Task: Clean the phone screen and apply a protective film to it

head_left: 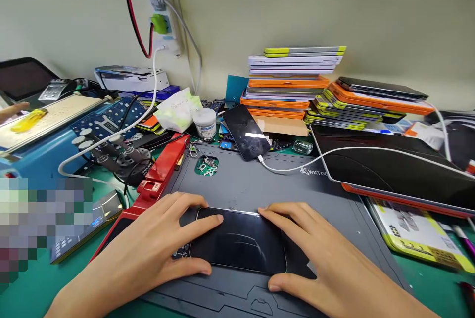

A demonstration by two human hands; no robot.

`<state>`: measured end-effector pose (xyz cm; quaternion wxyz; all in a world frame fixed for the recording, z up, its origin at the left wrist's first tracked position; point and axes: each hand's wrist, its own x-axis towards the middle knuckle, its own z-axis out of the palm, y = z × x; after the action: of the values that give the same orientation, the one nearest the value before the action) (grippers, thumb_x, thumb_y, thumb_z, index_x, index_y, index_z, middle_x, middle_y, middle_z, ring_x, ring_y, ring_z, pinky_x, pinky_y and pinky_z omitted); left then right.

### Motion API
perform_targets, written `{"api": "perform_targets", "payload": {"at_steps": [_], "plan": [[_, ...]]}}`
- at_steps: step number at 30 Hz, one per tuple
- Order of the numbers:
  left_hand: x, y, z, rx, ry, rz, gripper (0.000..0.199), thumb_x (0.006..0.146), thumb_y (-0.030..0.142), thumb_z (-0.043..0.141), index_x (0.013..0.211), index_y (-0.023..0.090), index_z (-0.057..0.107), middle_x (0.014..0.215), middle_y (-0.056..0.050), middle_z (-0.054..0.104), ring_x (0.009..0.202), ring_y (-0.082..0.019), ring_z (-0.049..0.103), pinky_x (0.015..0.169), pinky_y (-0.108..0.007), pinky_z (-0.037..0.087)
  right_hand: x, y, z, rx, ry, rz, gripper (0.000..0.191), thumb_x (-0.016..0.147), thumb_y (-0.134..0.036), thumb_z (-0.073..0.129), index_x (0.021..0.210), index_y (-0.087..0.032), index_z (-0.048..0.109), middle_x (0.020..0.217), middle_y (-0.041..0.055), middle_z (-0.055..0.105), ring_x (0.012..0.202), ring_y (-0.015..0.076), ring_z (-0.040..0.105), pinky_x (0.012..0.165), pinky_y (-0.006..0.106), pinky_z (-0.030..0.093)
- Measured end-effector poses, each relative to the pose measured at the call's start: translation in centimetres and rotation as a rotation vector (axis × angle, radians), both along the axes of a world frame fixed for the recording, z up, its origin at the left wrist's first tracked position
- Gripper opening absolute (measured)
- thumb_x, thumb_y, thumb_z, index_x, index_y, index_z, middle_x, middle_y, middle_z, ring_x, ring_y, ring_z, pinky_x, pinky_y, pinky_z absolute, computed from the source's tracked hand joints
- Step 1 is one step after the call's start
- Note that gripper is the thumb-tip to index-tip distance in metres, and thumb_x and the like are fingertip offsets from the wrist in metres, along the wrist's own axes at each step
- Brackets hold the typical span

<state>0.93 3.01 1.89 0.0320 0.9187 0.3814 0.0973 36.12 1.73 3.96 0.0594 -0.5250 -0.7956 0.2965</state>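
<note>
Through the head camera I see one wide grey mat (237,179), the largest thing on the bench. Right of it is one large dark panel (386,169); left, one blue machine (55,147) with what may be another person's fingers (13,110) at its far side, though that edge is too poor to be sure. Behind the mat, one tall stack of orange and white boxes (285,83) stands near the wall.

Two bare hands reach in. The left hand (148,239) has its fingers spread: the index lies on the glass of one black phone (237,241), another finger is at its far edge, and the thumb is at the near edge. The right hand (322,249) opens wide around the other end, index at the far edge, thumb by the near corner. The phone is at the front middle of the mat, screen up.

I judge this a two-handed steadying hold; any move from here calls for even, light pressure at both ends.

Smaller still: one second phone (247,132) on one white cable (297,165), one white jar (205,124) and one glass bottle (303,147).
</note>
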Motion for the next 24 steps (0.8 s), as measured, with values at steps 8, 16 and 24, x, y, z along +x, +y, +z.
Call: {"api": "perform_targets", "payload": {"at_steps": [8,16,24], "plan": [[0.41,-0.15,0.51,0.034,0.002,0.009,0.060,0.104,0.066,0.058,0.157,0.040,0.052,0.147,-0.007,0.057,0.128,-0.026,0.065,0.106,-0.041,0.059,0.42,0.25,-0.61,0.090,0.024,0.026,0.071,0.095,-0.072,0.074,0.159,-0.051,0.050,0.157,-0.0012,0.055,0.140,0.0270,0.060,0.117,0.042,0.057],[0.51,-0.25,0.31,0.016,-0.010,-0.013,0.057,0.101,0.067,0.063,0.148,0.035,0.058,0.145,-0.009,0.057,0.125,-0.028,0.065,0.104,-0.045,0.059,0.74,0.49,-0.98,0.085,-0.006,0.021,0.072,0.094,-0.077,0.071,0.159,-0.052,0.051,0.156,0.0009,0.057,0.138,0.0314,0.063,0.114,0.046,0.060],[0.69,-0.02,0.40,0.021,-0.013,-0.028,0.054,0.103,0.066,0.058,0.146,0.034,0.059,0.144,-0.009,0.059,0.122,-0.029,0.067,0.099,-0.046,0.060,0.86,0.17,-0.90,0.056,-0.049,0.026,0.072,0.097,-0.078,0.066,0.161,-0.058,0.042,0.161,-0.0029,0.051,0.143,0.0292,0.058,0.118,0.047,0.057]]}}
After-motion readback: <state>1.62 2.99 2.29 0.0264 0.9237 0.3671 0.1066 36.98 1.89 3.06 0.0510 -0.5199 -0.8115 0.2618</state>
